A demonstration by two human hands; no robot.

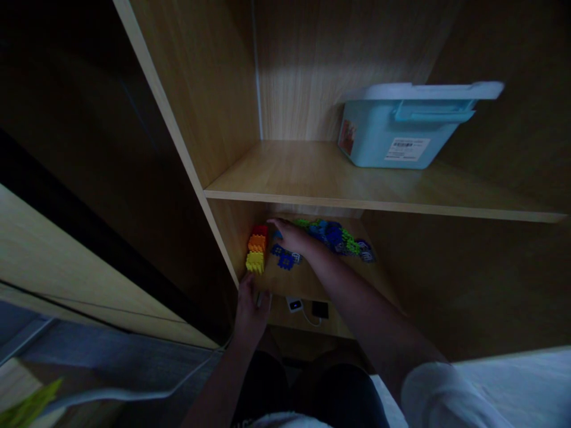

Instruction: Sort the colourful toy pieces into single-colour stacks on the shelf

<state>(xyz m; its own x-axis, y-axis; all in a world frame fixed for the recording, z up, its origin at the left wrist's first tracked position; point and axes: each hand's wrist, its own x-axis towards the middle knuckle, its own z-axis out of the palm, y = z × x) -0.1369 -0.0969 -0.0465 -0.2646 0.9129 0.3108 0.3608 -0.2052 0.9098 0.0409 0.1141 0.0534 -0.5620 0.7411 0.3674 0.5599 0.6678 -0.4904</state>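
My right hand (292, 236) reaches into the lower shelf (312, 282) of a wooden cabinet, fingers stretched flat beside a stack of red, orange and yellow toy blocks (257, 248). Loose blue and green interlocking pieces (334, 236) lie just right of that hand, with two blue ones (285, 258) under the wrist. My left hand (250, 309) grips the front edge of the lower shelf, fingers curled over it.
A light blue lidded plastic box (401, 128) stands on the upper shelf (321, 178) at the right. A small white device (294, 305) and a dark one (320, 310) lie below the lower shelf. An open cabinet door (111, 178) is at the left.
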